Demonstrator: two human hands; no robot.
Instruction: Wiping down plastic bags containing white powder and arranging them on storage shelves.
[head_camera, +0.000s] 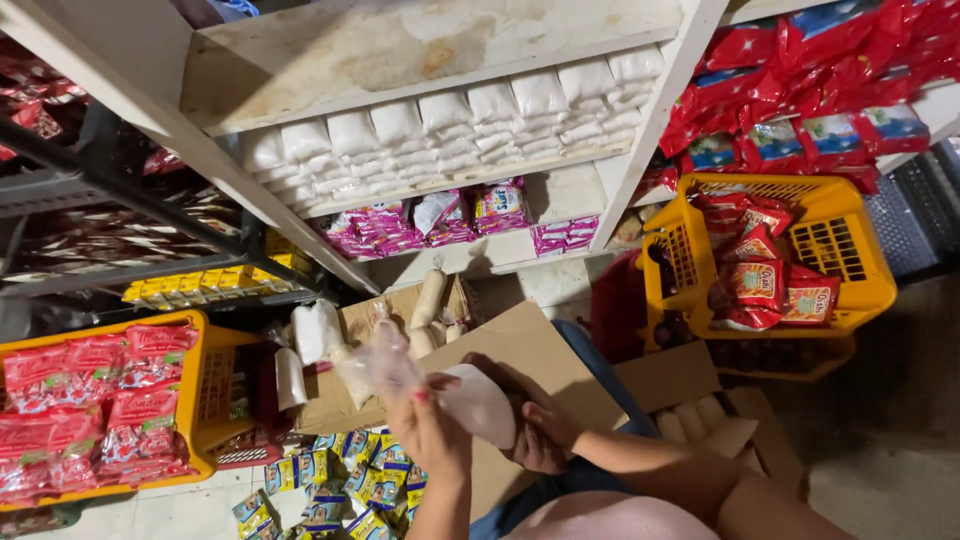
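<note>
Best bet here is keeping the white packet (478, 403) steady at lower centre of the frame so the clear plastic bag (378, 366) stays open-mouthed. Left hand (432, 425) pinches the bag's edge, grip narrow; right hand (540, 435) is closed under the packet, over the cardboard box (530, 350).

You have two yellow slotted plastic baskets in view: one at the left (205, 400) and one at the right (850, 260), both loaded with red snack packets. Two open brown cardboard boxes are present, one centre (530, 350) and one lower right (690, 375). You see two hands, left (430, 425) and right (540, 430). The white powder pouches (450, 135) stand in roughly eight stacks; blur prevents an exact count.
</note>
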